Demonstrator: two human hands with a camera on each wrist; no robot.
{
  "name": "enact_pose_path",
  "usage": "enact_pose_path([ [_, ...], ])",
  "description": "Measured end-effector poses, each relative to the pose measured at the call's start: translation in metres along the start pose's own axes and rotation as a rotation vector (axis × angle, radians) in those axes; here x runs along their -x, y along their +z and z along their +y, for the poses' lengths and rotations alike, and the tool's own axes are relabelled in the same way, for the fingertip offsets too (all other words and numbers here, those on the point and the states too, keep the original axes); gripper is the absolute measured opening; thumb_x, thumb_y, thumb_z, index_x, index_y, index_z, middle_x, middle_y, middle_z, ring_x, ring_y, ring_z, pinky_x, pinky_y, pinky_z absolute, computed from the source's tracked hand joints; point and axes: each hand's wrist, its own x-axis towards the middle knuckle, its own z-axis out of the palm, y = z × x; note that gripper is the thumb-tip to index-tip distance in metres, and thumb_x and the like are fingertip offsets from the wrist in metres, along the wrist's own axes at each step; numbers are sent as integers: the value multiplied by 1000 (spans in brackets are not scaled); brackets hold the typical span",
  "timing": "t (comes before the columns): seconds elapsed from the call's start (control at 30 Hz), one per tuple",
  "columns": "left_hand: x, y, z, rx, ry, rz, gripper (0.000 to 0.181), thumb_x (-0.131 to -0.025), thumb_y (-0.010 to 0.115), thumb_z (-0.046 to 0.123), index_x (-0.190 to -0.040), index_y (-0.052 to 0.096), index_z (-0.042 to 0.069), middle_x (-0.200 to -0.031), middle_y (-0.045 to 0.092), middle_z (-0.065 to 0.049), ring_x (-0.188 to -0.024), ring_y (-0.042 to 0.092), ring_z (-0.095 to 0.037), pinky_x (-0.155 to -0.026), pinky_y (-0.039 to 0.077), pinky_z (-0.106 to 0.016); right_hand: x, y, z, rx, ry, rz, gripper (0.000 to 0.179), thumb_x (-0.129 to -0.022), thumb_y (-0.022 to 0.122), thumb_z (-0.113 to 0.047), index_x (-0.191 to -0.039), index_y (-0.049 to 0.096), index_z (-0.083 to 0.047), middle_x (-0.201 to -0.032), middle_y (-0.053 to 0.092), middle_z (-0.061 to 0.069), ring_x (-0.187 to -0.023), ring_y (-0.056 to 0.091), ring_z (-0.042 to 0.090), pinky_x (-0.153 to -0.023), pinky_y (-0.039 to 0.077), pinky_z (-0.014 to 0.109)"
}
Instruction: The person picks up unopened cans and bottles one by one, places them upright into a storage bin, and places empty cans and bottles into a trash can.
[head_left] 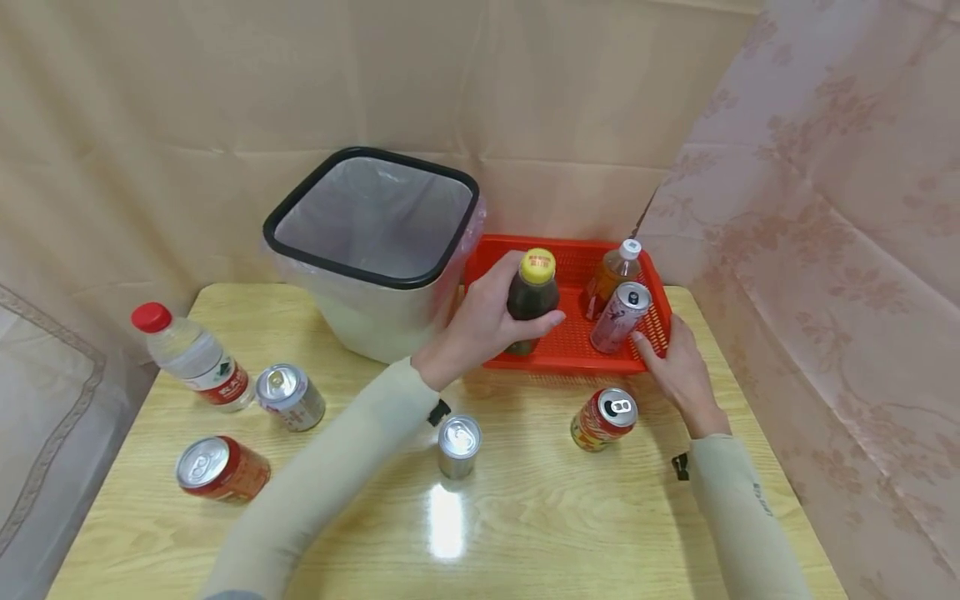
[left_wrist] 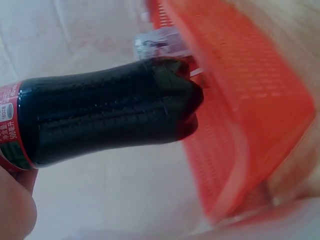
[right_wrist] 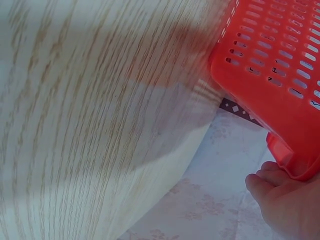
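Observation:
My left hand [head_left: 487, 312] grips a dark cola bottle [head_left: 533, 296] with a yellow cap, upright over the left part of a red plastic basket [head_left: 566, 364]. In the left wrist view, the base of the cola bottle [left_wrist: 145, 105] is beside the basket's wall [left_wrist: 265, 100], and a red label shows by the fingers. At the basket's right end, my right hand [head_left: 678, 371] holds the rim, its thumb toward the inside; the right wrist view shows its fingers curled at the rim. Inside the basket, a small bottle of amber drink [head_left: 611, 275] leans behind a pink-and-silver can [head_left: 621, 317].
A lined bin [head_left: 375, 325] with a black rim stands left of the basket. In front are a red-and-yellow can [head_left: 603, 419] and a small silver can [head_left: 459, 446]. Farther left are a clear water bottle [head_left: 198, 358], a silver can [head_left: 291, 397] and a red can [head_left: 222, 469].

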Motion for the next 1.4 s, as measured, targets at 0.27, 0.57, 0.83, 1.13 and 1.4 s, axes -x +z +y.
enact_pose_path([
  [0.27, -16, 19, -20, 59, -147, -58, 60, -91, 81, 25, -137, 46, 9, -133, 58, -7, -123, 57, -21, -104, 52, -37, 1, 0, -1, 0, 6, 2, 82, -102, 53, -56, -153, 32, 5, -132, 49, 30, -114, 54, 46, -95, 47, 66],
  [0.57, -19, 38, -55, 34, -316, -92, 64, -90, 82, 29, -140, 45, 11, -134, 57, -7, -121, 56, -21, -104, 52, -39, 3, 0, -2, -13, -3, 3, 84, -102, 53, -56, -154, 31, 5, -135, 47, 31, -117, 52, 47, -98, 43, 67],
  [0.83, -14, 42, -76, 45, -451, -131, 70, -91, 81, 32, -144, 39, 11, -137, 55, -10, -122, 56, -25, -104, 52, -42, 3, -1, -2, -13, 11, -15, 86, -101, 53, -58, -156, 28, 4, -137, 47, 30, -118, 52, 47, -98, 45, 67],
  [1.13, -17, 42, -76, 37, -564, -129, 82, -88, 83, 39, -150, 34, 17, -144, 52, -7, -125, 55, -25, -104, 52, -45, 1, -1, -3, -2, 3, -21, 87, -102, 52, -57, -157, 27, 4, -140, 45, 31, -120, 51, 48, -100, 43, 67],
  [1.4, -12, 45, -77, 13, -551, -161, 90, -86, 84, 40, -155, 31, 15, -150, 48, -8, -132, 50, -25, -110, 47, -46, -3, -3, -2, 20, 4, -50, 89, -102, 49, -59, -159, 22, 4, -145, 41, 33, -124, 49, 49, -102, 41, 70],
])
